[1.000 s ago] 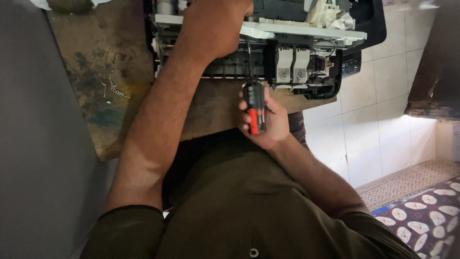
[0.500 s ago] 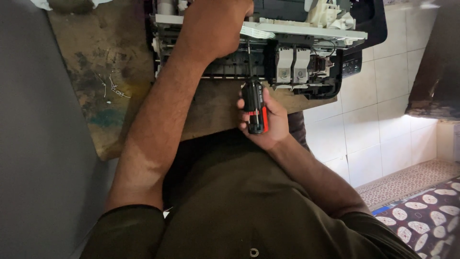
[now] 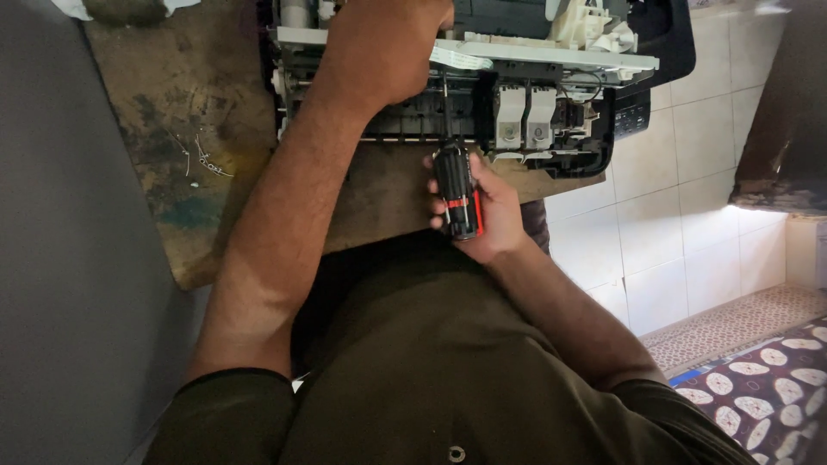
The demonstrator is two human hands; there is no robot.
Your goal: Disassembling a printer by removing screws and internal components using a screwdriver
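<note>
A: Nearest to us is our own olive shirt [image 3: 448, 379], and both our forearms run up and away from it. What has the right hand [image 3: 482, 215] got?

B: We've got it wrapped round a screwdriver [image 3: 458, 191] with a black handle and a red band. Our fingers [image 3: 438, 200] curl close together across the handle from one side, the thumb lies along the other, and the butt of the handle sits in our palm. The wrist is bent a little, so the tool points straight away from us.

A: And beyond those fingertips?

B: The thin shaft leaves our grip and goes into the front edge of the opened printer [image 3: 482, 95], just past the knuckles. We can't make out the tip itself; it disappears among the black parts behind the metal rail.

A: Where's our left hand [image 3: 388, 52]?

B: Farther off, at the end of a long straight arm. It rests palm down on top of the printer's works, just above and to the left of where the shaft goes in. We only see the back of it, so we cannot tell whether those fingers are spread or gripping anything.

A: What sits around it?

B: Right of our screwdriver fingers are two pale ink cartridge holders [image 3: 524, 116]. Under the printer, on both sides of our hands, is the stained wooden board [image 3: 185, 146] it rests on, and to the far right a tiled wall [image 3: 689, 198]
</note>
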